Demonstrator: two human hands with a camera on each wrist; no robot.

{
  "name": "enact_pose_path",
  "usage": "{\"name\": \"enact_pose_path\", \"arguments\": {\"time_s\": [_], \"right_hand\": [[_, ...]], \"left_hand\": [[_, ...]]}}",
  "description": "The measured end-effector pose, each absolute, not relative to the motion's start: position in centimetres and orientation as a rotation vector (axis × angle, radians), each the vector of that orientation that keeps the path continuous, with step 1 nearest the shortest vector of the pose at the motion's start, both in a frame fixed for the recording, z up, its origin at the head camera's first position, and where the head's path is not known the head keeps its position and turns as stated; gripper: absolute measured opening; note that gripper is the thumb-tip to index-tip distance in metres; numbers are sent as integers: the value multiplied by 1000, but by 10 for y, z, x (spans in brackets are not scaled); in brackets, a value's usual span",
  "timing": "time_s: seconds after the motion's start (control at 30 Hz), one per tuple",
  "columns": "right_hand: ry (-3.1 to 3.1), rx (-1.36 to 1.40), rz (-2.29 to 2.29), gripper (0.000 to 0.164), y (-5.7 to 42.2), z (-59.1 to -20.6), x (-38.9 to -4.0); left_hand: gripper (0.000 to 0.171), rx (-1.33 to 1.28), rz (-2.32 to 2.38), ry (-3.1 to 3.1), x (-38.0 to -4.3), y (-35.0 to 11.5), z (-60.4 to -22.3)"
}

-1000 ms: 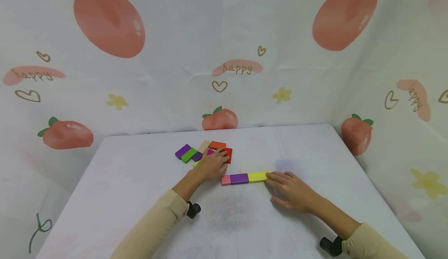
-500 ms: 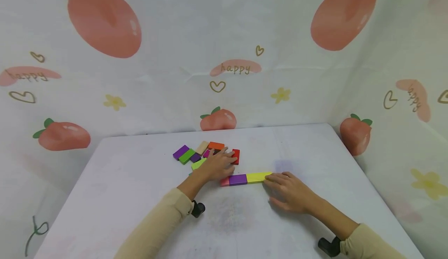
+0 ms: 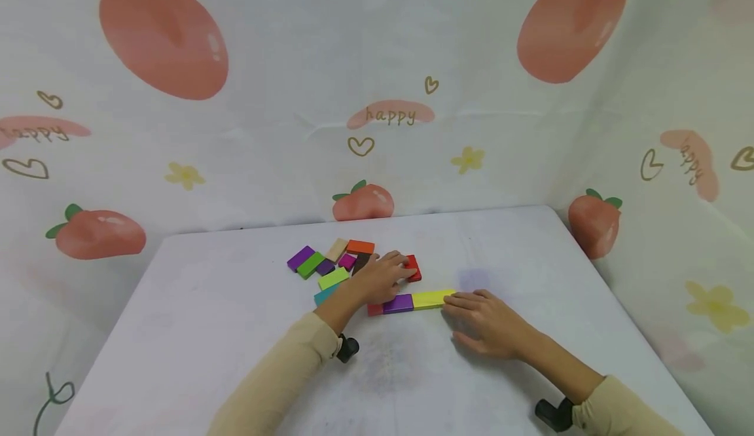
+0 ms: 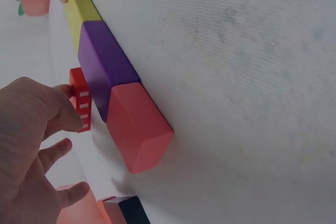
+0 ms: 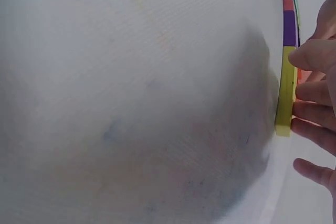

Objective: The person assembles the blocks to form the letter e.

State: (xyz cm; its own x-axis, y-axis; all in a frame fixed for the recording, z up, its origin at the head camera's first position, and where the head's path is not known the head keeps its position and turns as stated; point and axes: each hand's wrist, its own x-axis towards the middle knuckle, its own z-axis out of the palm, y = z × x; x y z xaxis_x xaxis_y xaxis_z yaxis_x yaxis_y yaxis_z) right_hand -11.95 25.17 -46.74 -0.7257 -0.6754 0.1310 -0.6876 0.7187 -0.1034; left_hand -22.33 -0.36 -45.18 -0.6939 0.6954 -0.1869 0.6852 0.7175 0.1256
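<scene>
My left hand (image 3: 379, 280) reaches over the left end of a row of blocks. Its thumb and forefinger pinch a red block (image 4: 81, 100) with white marks along one side, on the far side of the row. The row joins a pink block (image 4: 137, 129), a purple block (image 4: 107, 59) and a long yellow block (image 3: 429, 299). At the row's right end, my right hand (image 3: 491, 325) rests with extended fingers touching the yellow block. In the head view those fingers cover that block's right tip, and my left hand partly covers the red block.
Behind and left of my left hand lies a loose group of flat blocks: purple (image 3: 301, 258), green (image 3: 309, 265), beige (image 3: 337, 250), orange (image 3: 360, 247), lime (image 3: 334, 279), teal (image 3: 325, 294) and others. A patterned cloth (image 3: 283, 161) hangs behind the white table (image 3: 235, 331).
My left hand has moved right with the red block, away from the loose group, uncovering dark, lime and teal blocks there. The right hand stays on the yellow block.
</scene>
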Motion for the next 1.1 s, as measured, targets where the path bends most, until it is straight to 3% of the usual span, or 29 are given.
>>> {"name": "enact_pose_path", "arguments": {"time_s": [0.47,1.1], "right_hand": [[-2772,1148,247,43,253,-467,-123],[-2792,1142,266,40,250,-466,-125]], "left_hand": [[45,1102,121,2675,-224,15,-455],[52,1040,144,2603,-220,14,-452]]}}
